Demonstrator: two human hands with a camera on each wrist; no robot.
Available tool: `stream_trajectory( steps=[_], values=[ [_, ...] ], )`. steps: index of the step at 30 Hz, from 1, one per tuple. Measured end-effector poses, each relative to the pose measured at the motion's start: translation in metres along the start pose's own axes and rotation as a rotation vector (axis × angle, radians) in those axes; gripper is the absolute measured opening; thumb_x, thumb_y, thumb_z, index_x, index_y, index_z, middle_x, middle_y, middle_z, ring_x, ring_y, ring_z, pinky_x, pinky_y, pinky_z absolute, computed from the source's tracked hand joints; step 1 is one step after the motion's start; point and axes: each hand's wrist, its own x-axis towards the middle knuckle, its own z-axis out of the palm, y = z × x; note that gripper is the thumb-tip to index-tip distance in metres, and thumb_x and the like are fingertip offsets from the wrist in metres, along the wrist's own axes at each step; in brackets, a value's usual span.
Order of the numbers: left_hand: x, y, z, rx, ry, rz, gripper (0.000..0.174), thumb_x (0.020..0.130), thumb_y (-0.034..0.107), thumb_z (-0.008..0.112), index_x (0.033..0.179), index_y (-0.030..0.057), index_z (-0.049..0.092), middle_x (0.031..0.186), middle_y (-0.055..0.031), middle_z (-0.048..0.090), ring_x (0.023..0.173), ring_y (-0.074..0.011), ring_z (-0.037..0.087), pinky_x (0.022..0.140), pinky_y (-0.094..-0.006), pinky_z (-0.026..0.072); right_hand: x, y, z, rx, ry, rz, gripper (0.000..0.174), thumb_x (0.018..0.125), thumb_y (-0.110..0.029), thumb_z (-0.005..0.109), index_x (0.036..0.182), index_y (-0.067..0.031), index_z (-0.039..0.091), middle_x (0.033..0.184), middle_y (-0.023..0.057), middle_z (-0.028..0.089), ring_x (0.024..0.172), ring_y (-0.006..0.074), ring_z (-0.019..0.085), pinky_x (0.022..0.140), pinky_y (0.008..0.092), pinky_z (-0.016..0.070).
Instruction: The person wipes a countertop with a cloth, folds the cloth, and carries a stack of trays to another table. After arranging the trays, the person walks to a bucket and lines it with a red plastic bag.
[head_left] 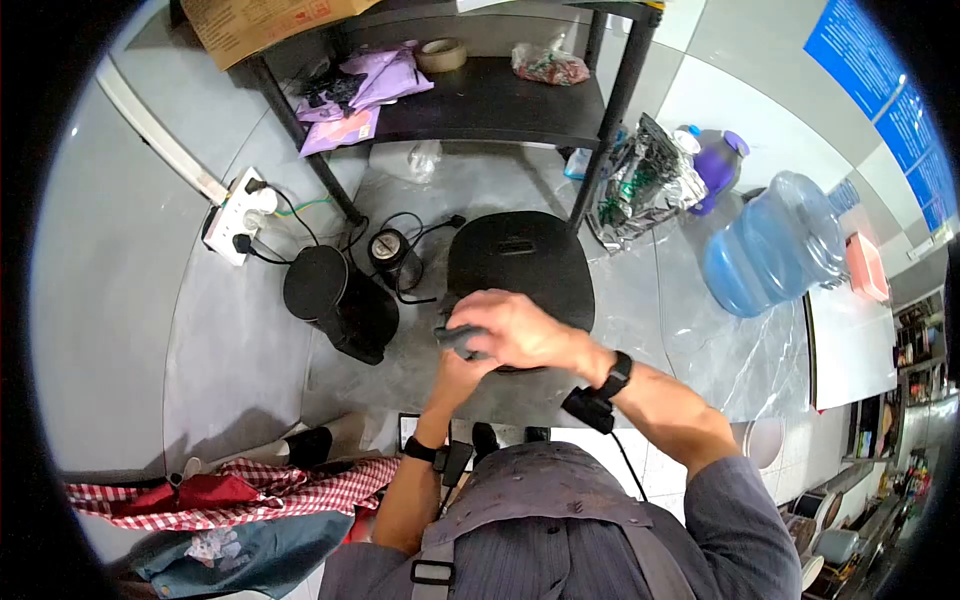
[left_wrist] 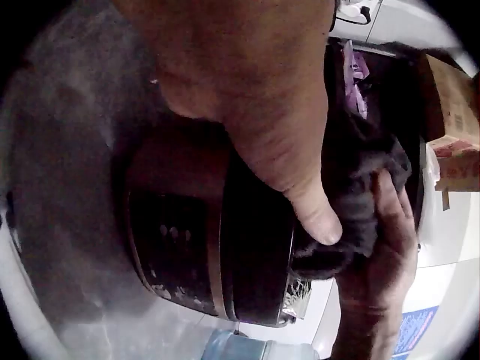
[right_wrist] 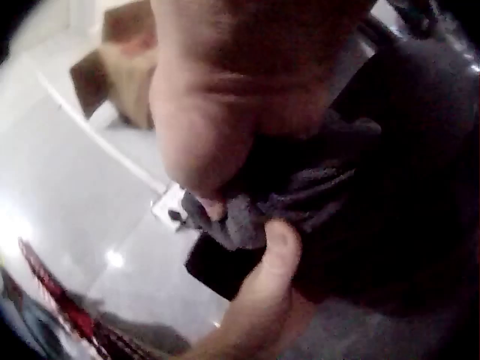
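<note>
A dark grey cloth [head_left: 458,341] is bunched between both hands, over the near left part of a black rice cooker [head_left: 530,262]. My left hand [head_left: 468,376] grips it from below; its thumb presses along the folds in the left wrist view. From above, my right hand [head_left: 525,332] holds the same cloth [right_wrist: 247,219], fingers curled into it. The cooker's front panel [left_wrist: 176,232] shows beneath my left hand in the left wrist view. Its lid is closed, with a recessed handle on top. Part of the cloth is hidden by the hands.
Left of the cooker stand a black appliance [head_left: 338,300] and a small corded grinder-like device [head_left: 392,258]. A power strip [head_left: 243,215] hangs on the wall. Behind is a black shelf [head_left: 490,105]; to the right, a foil bag [head_left: 650,185] and a blue water jug [head_left: 770,250].
</note>
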Motion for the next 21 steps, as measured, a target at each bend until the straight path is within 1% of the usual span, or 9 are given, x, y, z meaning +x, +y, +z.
stream_trajectory(
  steps=[2,3,4,7,9,11,14,19,21],
  values=[
    [0.009,-0.001,-0.008,0.029,0.14,0.091,0.124,0.078,0.027,0.093,0.169,0.0014,0.012,0.168,-0.0247,0.03,0.154,-0.0405,0.033,0.124,-0.048,0.0321,-0.005,-0.006,-0.042,0.188,0.075,0.161,0.037,0.09,-0.011,0.079,0.126,-0.0044,0.072,0.122,0.015,0.074,0.115,0.0303,0.07,0.101,0.0406,0.0556],
    [-0.01,0.014,0.019,0.028,0.172,0.018,0.124,0.079,0.03,0.092,0.169,-0.0001,0.012,0.166,-0.0287,0.03,0.154,-0.0418,0.033,0.124,-0.0491,0.0317,-0.034,-0.008,-0.066,0.129,0.141,0.222,0.036,0.091,-0.01,0.078,0.126,-0.0038,0.072,0.123,0.0144,0.074,0.116,0.0276,0.07,0.101,0.0402,0.055],
    [-0.008,0.011,0.013,0.047,0.175,0.036,0.123,0.08,0.032,0.091,0.169,-0.0003,0.012,0.166,-0.0293,0.03,0.154,-0.0421,0.032,0.125,-0.0494,0.0311,-0.039,0.003,-0.08,0.014,0.28,0.206,0.033,0.092,-0.016,0.077,0.123,-0.0056,0.073,0.121,0.016,0.074,0.112,0.0328,0.072,0.098,0.0421,0.0564],
    [-0.008,0.015,0.009,0.088,0.173,0.033,0.121,0.083,0.036,0.088,0.169,-0.0007,0.011,0.166,-0.0292,0.029,0.154,-0.0424,0.032,0.126,-0.0497,0.0288,-0.065,0.048,-0.101,-0.306,0.533,0.29,0.031,0.091,-0.012,0.074,0.121,-0.0048,0.071,0.116,0.0203,0.073,0.109,0.0399,0.07,0.097,0.047,0.0556],
    [-0.01,0.019,0.009,0.094,0.196,0.011,0.121,0.084,0.036,0.088,0.169,-0.0008,0.011,0.166,-0.0295,0.028,0.154,-0.0422,0.032,0.126,-0.0483,0.0291,-0.093,0.063,-0.066,-0.434,0.507,0.3,0.035,0.089,-0.009,0.073,0.123,-0.007,0.07,0.118,0.0207,0.071,0.111,0.0425,0.067,0.098,0.0489,0.0548],
    [-0.008,0.012,0.004,0.139,0.193,0.0,0.118,0.086,0.036,0.087,0.169,0.0004,0.012,0.167,-0.0279,0.029,0.153,-0.0395,0.034,0.125,-0.0463,0.0312,-0.1,0.03,-0.038,-0.643,0.436,0.251,0.046,0.081,-0.006,0.074,0.126,-0.0083,0.067,0.13,0.0184,0.063,0.114,0.0409,0.062,0.097,0.0479,0.0539],
    [-0.009,0.01,-0.008,-0.05,0.136,-0.066,0.105,0.093,0.036,0.081,0.169,0.0022,0.018,0.166,-0.0217,0.035,0.15,-0.0323,0.039,0.122,-0.0442,0.035,-0.101,-0.016,-0.014,-0.585,0.373,0.213,0.048,0.078,-0.007,0.075,0.125,-0.0067,0.067,0.129,0.0178,0.064,0.109,0.039,0.062,0.094,0.0477,0.0541],
    [-0.013,0.04,-0.007,-0.137,0.112,-0.096,0.095,0.094,0.037,0.08,0.167,0.0029,0.028,0.161,-0.0207,0.043,0.149,-0.0325,0.04,0.121,-0.0442,0.0364,-0.126,-0.068,0.016,-0.406,0.16,-0.024,0.041,0.08,-0.009,0.073,0.121,-0.0057,0.069,0.125,0.0148,0.064,0.106,0.0346,0.062,0.088,0.0436,0.0576],
    [-0.018,0.044,-0.007,-0.125,0.132,-0.125,0.092,0.094,0.037,0.08,0.165,0.0033,0.031,0.159,-0.0214,0.045,0.15,-0.0339,0.04,0.121,-0.0446,0.0365,-0.149,-0.081,0.03,-0.308,0.031,-0.017,0.039,0.081,-0.011,0.074,0.12,-0.0077,0.07,0.128,0.0135,0.063,0.107,0.0338,0.062,0.085,0.0437,0.059]
  ],
)
